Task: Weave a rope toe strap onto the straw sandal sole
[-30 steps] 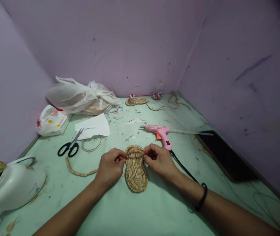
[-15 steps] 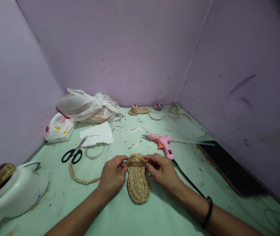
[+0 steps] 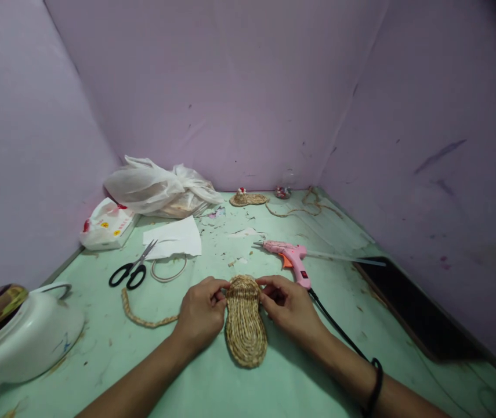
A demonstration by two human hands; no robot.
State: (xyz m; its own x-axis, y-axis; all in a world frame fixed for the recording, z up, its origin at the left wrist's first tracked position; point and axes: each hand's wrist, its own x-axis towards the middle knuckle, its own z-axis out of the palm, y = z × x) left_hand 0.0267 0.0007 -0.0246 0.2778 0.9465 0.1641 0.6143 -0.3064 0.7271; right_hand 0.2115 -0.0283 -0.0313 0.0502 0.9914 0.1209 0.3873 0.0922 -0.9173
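A small woven straw slipper (image 3: 246, 331) lies on the green table in front of me, its strap end pointing away. My left hand (image 3: 204, 307) pinches the strap's left edge between thumb and forefinger. At the right edge, the thumb and forefinger of my right hand (image 3: 286, 302) grip the same strap. A braided straw cord (image 3: 147, 321) comes out from beside my left hand and curves to the left. Beyond the right hand rests a pink glue gun (image 3: 289, 255), its nozzle to the left.
Black-handled scissors (image 3: 133, 270), white paper (image 3: 173, 238) and a thin ring (image 3: 168, 278) lie left. Farther back are a plastic bag (image 3: 160, 188), a tissue pack (image 3: 108, 225), another slipper (image 3: 248, 199) and a jar (image 3: 282, 191). A white container (image 3: 34, 337) stands near left, a dark tray (image 3: 422, 307) right.
The view has shifted slightly. Both hands keep their hold on the slipper's strap, with hardly any movement.
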